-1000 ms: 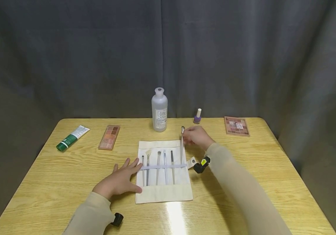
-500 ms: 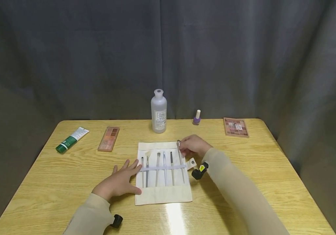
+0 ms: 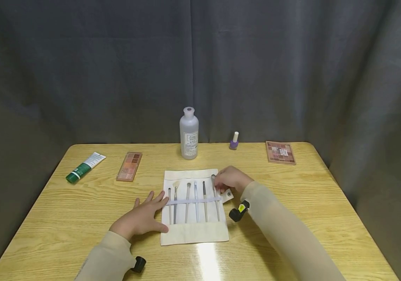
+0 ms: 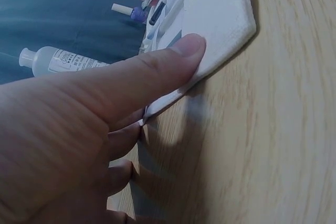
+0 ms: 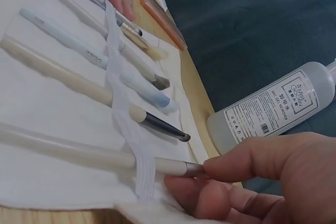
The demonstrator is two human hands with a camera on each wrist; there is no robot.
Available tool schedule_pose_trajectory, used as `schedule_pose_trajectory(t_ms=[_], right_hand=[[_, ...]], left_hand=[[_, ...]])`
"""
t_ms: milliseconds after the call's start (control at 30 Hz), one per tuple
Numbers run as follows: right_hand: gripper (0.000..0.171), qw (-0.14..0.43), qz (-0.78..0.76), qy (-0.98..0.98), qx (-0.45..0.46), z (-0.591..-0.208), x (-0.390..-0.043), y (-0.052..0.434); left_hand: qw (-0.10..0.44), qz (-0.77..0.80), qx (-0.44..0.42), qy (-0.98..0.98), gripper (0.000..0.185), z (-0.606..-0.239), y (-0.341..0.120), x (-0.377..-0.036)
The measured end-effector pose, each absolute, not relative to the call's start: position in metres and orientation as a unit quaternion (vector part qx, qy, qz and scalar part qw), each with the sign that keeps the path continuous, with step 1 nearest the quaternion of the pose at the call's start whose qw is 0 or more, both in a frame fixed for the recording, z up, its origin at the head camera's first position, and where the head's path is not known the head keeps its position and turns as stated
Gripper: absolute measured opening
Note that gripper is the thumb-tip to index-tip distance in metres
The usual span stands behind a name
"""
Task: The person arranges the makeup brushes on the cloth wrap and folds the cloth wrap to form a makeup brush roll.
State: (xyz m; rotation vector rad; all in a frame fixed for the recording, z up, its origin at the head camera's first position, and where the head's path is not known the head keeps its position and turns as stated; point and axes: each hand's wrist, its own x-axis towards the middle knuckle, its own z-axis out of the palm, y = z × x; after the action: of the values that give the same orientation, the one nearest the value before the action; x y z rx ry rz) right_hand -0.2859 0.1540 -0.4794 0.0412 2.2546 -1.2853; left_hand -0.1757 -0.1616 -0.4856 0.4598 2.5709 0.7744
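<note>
Desk (image 3: 291, 203): pale wood grain, carrying all items below.

Brush roll (image 3: 194, 233): cream cloth, spread flat at centre, a white elastic band (image 3: 193, 200) across it. My left hand (image 3: 141, 218) lies flat on its left edge, fingers straight, thumb pressing the cloth corner (image 4: 226, 19).

Clear bottle (image 3: 189, 134): upright behind the roll.

Green tube (image 3: 84, 167) and peach eyeshadow palette (image 3: 129, 166): far left. A second palette (image 3: 280, 152): far right.

Makeup brushes, six: side by side under the band. The rightmost brush (image 3: 215, 199) is threaded through; my right hand (image 3: 231, 179) pinches its metal ferrule (image 5: 178, 168) between thumb and fingertips.

Purple nail polish (image 3: 234, 140): small, upright, behind my right hand.

Risks, as I judge them: pushing the brush further could drag the elastic and bunch the cloth if my left hand lifts; a slanted push could jam the handle against its neighbour; a wide withdrawal of my right arm might tip the polish or the bottle.
</note>
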Motion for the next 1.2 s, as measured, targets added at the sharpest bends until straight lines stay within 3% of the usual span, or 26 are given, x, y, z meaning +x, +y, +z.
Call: schedule_pose_trajectory(t_ms=[733,900,1067,1200], right_hand=[[0.02,0.25,-0.345,0.904,-0.015,-0.48,-0.279,0.154],[0.02,0.196,-0.351,0.915,-0.028,-0.473,-0.273,0.157],[0.014,0.076,-0.348,0.927,-0.118,-0.452,-0.245,0.152],[0.007,0.091,-0.325,0.902,-0.27,-0.448,-0.208,0.141]], left_hand=[[0.211,0.275,0.161,0.924,0.096,-0.484,-0.161,-0.175],[0.207,0.271,0.166,0.925,0.096,-0.485,-0.162,-0.174],[0.199,0.262,0.17,0.929,0.097,-0.486,-0.163,-0.174],[0.189,0.239,0.181,0.935,0.097,-0.485,-0.16,-0.175]])
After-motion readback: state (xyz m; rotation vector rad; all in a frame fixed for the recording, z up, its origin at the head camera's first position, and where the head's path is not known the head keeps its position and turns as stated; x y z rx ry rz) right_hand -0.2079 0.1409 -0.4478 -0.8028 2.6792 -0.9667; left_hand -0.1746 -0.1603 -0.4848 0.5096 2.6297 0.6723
